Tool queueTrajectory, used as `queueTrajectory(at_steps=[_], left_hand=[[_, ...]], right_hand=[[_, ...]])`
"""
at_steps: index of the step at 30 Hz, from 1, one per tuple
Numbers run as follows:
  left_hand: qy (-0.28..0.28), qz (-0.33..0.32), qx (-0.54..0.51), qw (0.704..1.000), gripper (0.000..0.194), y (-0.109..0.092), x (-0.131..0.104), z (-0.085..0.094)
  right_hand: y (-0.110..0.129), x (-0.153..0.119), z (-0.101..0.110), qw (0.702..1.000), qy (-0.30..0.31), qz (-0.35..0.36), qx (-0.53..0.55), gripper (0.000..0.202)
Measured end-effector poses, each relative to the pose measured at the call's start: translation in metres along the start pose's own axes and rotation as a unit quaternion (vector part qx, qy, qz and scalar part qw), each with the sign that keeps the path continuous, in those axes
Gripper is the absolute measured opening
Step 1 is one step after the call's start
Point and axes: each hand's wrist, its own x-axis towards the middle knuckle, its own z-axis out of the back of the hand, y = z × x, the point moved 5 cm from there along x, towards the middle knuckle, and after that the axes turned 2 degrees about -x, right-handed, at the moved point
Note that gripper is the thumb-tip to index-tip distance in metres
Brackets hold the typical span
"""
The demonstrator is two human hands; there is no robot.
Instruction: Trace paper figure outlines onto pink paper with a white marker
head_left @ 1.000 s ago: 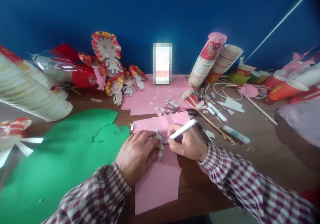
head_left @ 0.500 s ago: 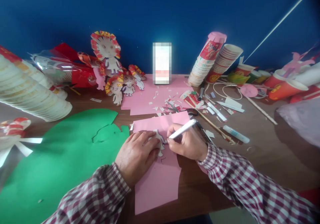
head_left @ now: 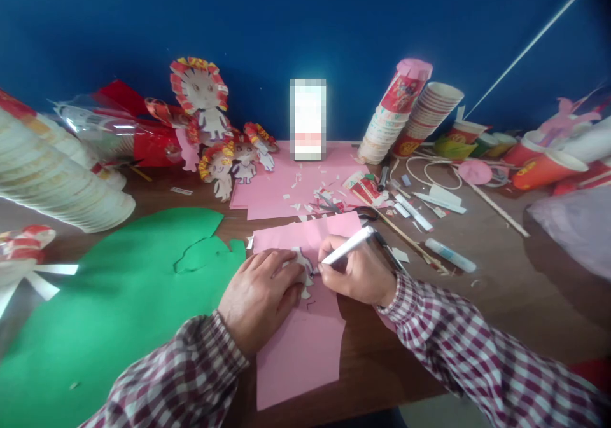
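My left hand (head_left: 261, 294) lies flat with its fingers stretched over a small white paper cutout (head_left: 305, 274), pressing it on a sheet of pink paper (head_left: 305, 364). Part of the cutout is hidden under those fingers. A white marker (head_left: 347, 246) is gripped in my right hand (head_left: 360, 275), its tip down at the cutout's right edge. The tip itself is partly hidden by my fingers. Dark marks show on the pink paper just below the cutout.
Green paper (head_left: 157, 307) spreads at left, below stacked paper cups (head_left: 71, 167). Paper figures (head_left: 207, 94) stand behind. Scissors (head_left: 329, 204) and scraps lie on another pink sheet (head_left: 267, 193). At right are a wooden stick (head_left: 405, 238), a glue tube (head_left: 450, 255) and more stacked cups (head_left: 389, 119).
Both hands hold nearly the same place, the marker still at the cutout's edge. The whole view has shifted very slightly.
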Motion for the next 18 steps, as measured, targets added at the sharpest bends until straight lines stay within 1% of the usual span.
queueTrajectory(at_steps=[11,18], left_hand=[[-0.001,0.003,-0.001,1.0,0.019,0.0003,0.0002,-0.0007],[0.005,0.003,-0.004,1.0,0.021,0.0005,0.0006,-0.0011]], right_hand=[[-0.0018,-0.0012,-0.0001,1.0,0.008,0.001,0.004,0.006],[-0.0028,-0.0006,0.0002,0.999,0.009,-0.008,0.04,0.005]])
